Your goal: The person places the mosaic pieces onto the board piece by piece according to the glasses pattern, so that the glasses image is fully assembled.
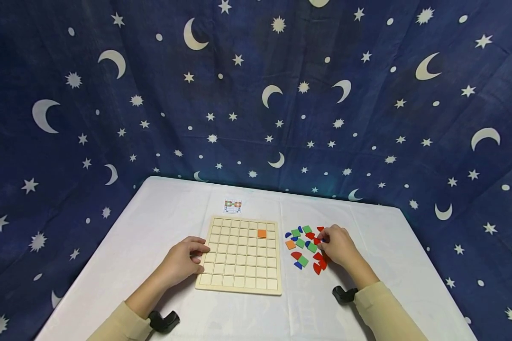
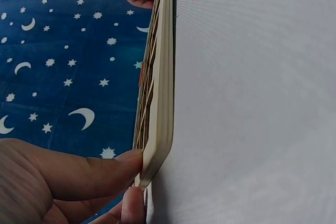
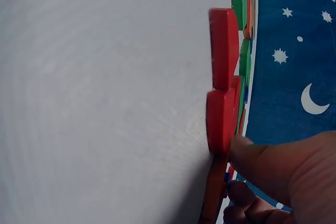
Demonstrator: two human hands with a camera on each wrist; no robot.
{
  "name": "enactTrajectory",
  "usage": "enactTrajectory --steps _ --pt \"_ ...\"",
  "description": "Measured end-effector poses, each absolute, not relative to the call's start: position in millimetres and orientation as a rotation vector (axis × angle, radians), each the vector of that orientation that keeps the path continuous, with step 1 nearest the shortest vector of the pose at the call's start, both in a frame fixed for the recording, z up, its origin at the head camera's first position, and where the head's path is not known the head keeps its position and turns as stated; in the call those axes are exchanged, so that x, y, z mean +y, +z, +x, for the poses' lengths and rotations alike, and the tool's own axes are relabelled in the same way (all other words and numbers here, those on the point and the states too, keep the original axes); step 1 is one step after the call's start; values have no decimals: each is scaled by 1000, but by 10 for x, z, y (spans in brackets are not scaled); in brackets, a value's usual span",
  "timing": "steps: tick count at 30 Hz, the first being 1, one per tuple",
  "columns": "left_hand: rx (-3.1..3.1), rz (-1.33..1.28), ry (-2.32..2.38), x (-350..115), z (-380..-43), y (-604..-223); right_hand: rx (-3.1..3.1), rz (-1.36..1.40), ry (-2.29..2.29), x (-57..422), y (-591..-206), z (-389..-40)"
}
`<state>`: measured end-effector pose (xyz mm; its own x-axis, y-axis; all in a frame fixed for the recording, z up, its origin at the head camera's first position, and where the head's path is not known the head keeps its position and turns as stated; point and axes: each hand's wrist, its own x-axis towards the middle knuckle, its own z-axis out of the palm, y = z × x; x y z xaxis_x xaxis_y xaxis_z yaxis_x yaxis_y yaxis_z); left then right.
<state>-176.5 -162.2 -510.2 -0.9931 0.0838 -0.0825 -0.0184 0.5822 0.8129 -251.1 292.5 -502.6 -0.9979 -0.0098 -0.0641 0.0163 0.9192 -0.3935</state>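
Observation:
A pale wooden grid board (image 1: 239, 291) lies on the table with one orange square (image 1: 262, 233) in a cell near its far right corner. My left hand (image 1: 183, 258) holds the board's left edge, its thumb (image 2: 113, 174) against the wooden rim in the left wrist view. Right of the board my right hand (image 1: 338, 244) is over the loose pieces, thumb and forefinger close around a small blue piece (image 1: 323, 240), mostly hidden by the fingers. Red wedge pieces (image 3: 220, 121) stand out close by the right thumb.
Green squares (image 1: 303, 261), blue half-rounds (image 1: 297, 265), red wedges (image 1: 296, 255) and another orange square (image 1: 290, 245) are scattered right of the board. Beyond the board lies a small printed pattern card (image 1: 232, 206). A star-and-moon cloth (image 1: 256, 94) hangs behind the white table (image 1: 175, 194).

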Motion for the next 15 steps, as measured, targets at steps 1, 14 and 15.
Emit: enactTrajectory --steps 1,14,15 --pt "2695 58 1385 -1623 -1765 -5102 3016 6 -621 2923 -5034 -2511" --pt "2704 62 1389 -1619 -1766 -5109 3002 21 -686 2873 -5021 -2539" --pt "2704 63 1390 -1618 -1766 -5110 3004 19 -691 2862 -5011 -2535"
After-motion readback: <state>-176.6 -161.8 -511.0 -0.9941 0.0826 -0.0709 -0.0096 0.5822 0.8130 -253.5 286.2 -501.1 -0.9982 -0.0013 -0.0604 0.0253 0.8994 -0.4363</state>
